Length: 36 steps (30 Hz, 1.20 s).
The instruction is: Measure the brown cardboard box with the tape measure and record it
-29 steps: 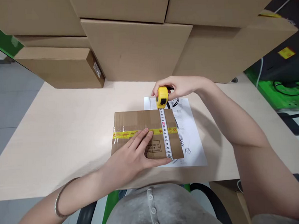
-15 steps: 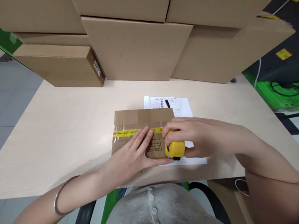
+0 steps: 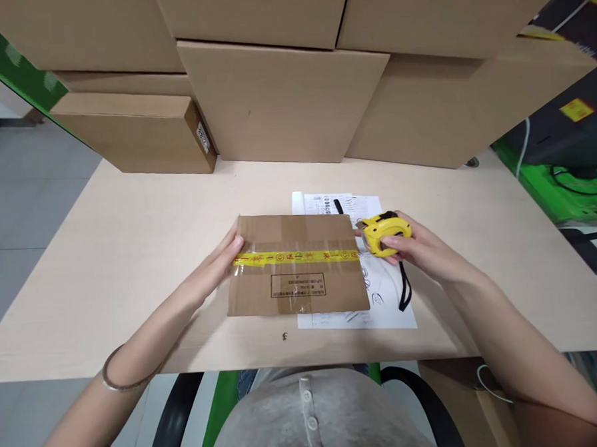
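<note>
A flat cardboard box point(image 3: 299, 233) with a band of yellow printed tape lies in front of me, partly over printed sheets of paper point(image 3: 392, 292). At the box's left side is my left hand point(image 3: 219, 258), its thumb by the top edge and its fingers along the side, gripping it there. A yellow tape measure point(image 3: 399, 227) with a black wrist strap point(image 3: 405, 296) is held in my right hand point(image 3: 417, 244), just beyond the box's right edge. No blade is clearly visible out of the tape measure.
Large cardboard cartons point(image 3: 282, 104) stand stacked along the back of the table point(image 3: 145, 258). A smaller carton point(image 3: 138, 135) sits at the back left. A black pen point(image 3: 338, 207) lies on the papers behind the box. Cables and a green surface point(image 3: 567, 196) are off to the right.
My left hand has moved from the top of the box to its left side. My right hand has lifted the tape measure off the box's near right corner, away to the right.
</note>
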Available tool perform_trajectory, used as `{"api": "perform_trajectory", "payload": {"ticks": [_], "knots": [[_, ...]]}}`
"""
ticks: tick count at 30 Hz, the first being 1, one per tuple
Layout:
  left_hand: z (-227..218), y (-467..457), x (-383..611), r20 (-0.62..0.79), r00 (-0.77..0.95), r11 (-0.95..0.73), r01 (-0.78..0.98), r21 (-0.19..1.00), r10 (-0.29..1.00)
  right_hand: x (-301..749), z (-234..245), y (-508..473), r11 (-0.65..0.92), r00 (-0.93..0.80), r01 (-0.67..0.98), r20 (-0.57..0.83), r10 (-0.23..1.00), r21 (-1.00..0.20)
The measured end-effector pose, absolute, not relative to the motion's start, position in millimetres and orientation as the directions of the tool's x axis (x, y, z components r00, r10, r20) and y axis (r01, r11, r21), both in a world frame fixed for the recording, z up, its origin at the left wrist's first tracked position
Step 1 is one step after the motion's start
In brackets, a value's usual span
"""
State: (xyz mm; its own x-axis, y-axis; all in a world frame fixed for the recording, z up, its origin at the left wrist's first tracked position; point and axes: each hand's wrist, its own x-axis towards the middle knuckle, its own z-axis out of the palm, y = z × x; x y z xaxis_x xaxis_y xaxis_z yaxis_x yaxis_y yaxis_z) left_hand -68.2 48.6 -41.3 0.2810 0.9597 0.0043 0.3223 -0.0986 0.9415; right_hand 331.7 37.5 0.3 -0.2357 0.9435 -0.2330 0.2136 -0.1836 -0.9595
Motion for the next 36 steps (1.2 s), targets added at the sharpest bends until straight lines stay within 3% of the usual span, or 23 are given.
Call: {"api": "perform_trajectory", "payload": {"ticks": [2,4,9,13,19,25,29,36], "knots": [[-46.2,53.2,-68.2,-0.038,0.318,-0.05,0.266,0.963,0.947,331.5,5.2,22.4,-0.18,-0.224,0.172,-0.217,0.95,-0.968],[-44.2,54.3,-68.8,0.021,0.324,-0.086,0.187,0.979,0.946,335.2,17.7,4.3,-0.134,-0.219,0.158,-0.167,0.961,-0.978],[-37.3,56.5,-70.0,0.388,0.422,-0.426,-0.005,0.905,0.819,349.6,47.7,-22.9,0.059,-0.327,0.29,-0.041,0.944,-0.955],[-44.0,59.4,-73.2,0.519,0.53,-0.643,0.064,0.763,0.67,356.1,59.4,-16.6,0.208,-0.438,0.452,-0.012,0.899,-0.868],[-45.1,56.8,-80.8,0.501,0.644,-0.696,0.068,0.715,0.578,307.7,80.1,17.3,0.374,-0.342,0.507,0.216,0.914,-0.777],[-53.0,54.3,-77.9,0.453,0.59,-0.578,0.03,0.816,0.669,204.1,92.1,60.2,0.591,-0.684,0.431,0.18,0.707,-0.682],[-60.3,52.4,-81.4,0.471,0.57,-0.622,0.092,0.778,0.673,175.2,93.2,67.2,0.694,-0.779,0.433,0.148,0.609,-0.574],[-50.6,57.5,-80.9,0.526,0.626,-0.733,0.109,0.672,0.575,235.3,94.3,55.2,0.594,-0.657,0.564,0.124,0.743,-0.573]]}}
